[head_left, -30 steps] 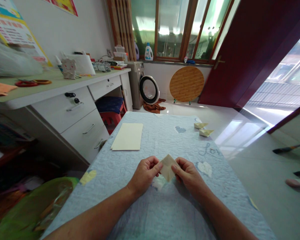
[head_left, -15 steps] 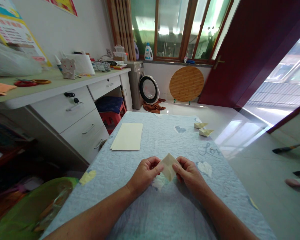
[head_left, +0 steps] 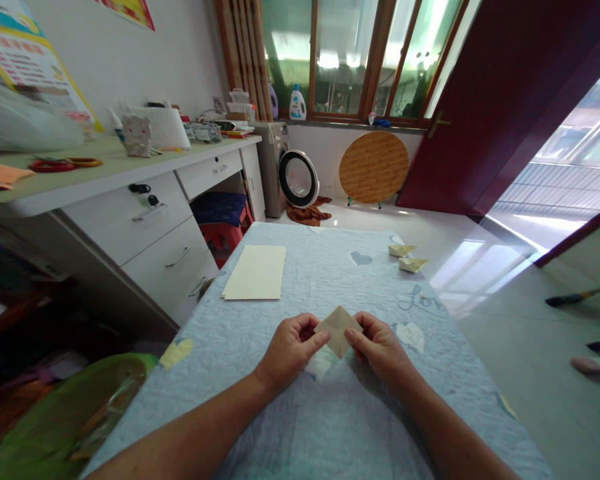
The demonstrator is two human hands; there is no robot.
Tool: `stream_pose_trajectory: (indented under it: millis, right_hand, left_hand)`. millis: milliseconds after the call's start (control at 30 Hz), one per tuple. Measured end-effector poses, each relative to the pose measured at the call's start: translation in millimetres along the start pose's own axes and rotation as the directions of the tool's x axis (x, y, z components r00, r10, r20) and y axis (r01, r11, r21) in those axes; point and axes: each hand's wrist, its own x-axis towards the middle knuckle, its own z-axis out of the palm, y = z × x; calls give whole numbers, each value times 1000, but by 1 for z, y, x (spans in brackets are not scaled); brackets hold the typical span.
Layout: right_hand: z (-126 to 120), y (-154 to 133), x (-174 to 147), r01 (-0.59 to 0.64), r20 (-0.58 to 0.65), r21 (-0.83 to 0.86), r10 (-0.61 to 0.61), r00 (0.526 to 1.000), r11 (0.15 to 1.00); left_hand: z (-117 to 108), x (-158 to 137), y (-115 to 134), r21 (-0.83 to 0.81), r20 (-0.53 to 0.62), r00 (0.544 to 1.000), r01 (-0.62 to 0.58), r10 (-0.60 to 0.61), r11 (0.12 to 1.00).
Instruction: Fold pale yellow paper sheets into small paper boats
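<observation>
A small diamond of folded pale yellow paper (head_left: 339, 327) is held between both hands above the table. Its left corner is pinched by my left hand (head_left: 295, 343), the thumb lying on the face of the paper. My right hand (head_left: 380, 340) grips the right side, thumb in front and fingers curled behind. Two folded paper boats, a farther one (head_left: 400, 251) and a nearer one (head_left: 413, 265), rest at the table's far right. To the far left lies a stack of pale yellow paper sheets (head_left: 256, 273).
A pale blue quilted cloth covers the table (head_left: 320, 267). Along the left stands a white desk (head_left: 130, 213) with scissors (head_left: 55, 165) on top. A green bin (head_left: 70, 413) is at lower left. Behind are a washing machine (head_left: 273, 167) with its door open and a round wooden tabletop (head_left: 374, 167).
The paper diamond looks slightly flatter and wider, its lower corner a little higher. My left thumb has slid slightly right across it. Both hands stay in nearly the same place.
</observation>
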Motion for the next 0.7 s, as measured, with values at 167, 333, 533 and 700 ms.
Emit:
stream_pose_trajectory:
  millis: [167, 333, 533, 700]
  right_hand:
    - [3, 0, 0, -19, -38, 142, 25, 999, 990]
    - [7, 0, 1, -28, -12, 180, 31, 999, 983]
    - [7, 1, 0, -35, -18, 161, 39, 999, 986]
    - [7, 1, 0, -54, 3, 154, 55, 999, 987]
  left_hand:
    - [0, -1, 1, 3, 17, 995, -93, 93, 996]
    - [1, -3, 6, -43, 20, 996, -92, 92, 995]
    - [0, -4, 9, -63, -19, 996, -88, 87, 994]
    - [-1, -3, 7, -30, -50, 996, -76, 74, 997]
